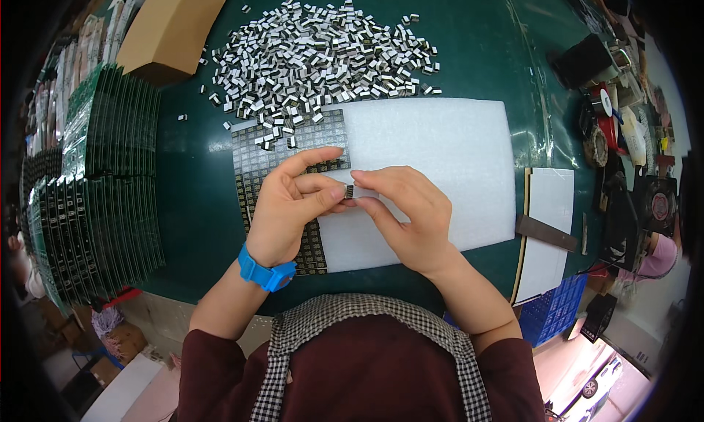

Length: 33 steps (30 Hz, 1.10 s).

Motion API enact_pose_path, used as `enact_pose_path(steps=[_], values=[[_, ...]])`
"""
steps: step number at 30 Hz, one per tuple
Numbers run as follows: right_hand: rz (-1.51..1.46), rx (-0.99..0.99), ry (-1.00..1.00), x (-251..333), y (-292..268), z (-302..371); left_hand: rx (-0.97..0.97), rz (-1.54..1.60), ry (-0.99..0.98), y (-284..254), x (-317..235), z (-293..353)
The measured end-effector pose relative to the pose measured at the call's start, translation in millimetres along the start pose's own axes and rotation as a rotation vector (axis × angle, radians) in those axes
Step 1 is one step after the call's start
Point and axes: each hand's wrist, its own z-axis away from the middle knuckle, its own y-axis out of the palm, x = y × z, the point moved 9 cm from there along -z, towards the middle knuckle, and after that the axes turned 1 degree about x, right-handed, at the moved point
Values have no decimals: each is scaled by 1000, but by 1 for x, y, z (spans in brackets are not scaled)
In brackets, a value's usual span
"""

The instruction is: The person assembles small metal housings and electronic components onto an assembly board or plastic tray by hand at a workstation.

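Between my left thumb and a finger I pinch a small dark component (349,192) with a row of fine metal pins. My left hand (295,198), with a blue band at its wrist, has its index finger raised and bent above the part. Close at the right side of the component is my right hand (412,215), thumb and index finger parted; I cannot tell whether they touch it. Under both hands lie a dark panel of small circuit boards (253,180) and a white foam sheet (433,140). Several white-topped components (282,132) rest on the panel's far end.
A big heap of white-and-black components (315,55) covers the far part of the green table (194,224). Stacked green circuit boards (110,129) and a cardboard box (172,30) stand on the left. At right are a white board (554,195), a dark flat bar (546,233) and a blue crate (551,310).
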Motion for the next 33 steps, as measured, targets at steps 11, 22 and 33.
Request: enact_pose_path(steps=[11,22,33], values=[[-19,-15,4,0,-1,0,3,10,0,-2,4,-1],[-14,-15,21,-2,0,0,12,16,5,0,4,-2],[59,-38,-34,1,1,3,-49,-20,58,-3,3,-1]])
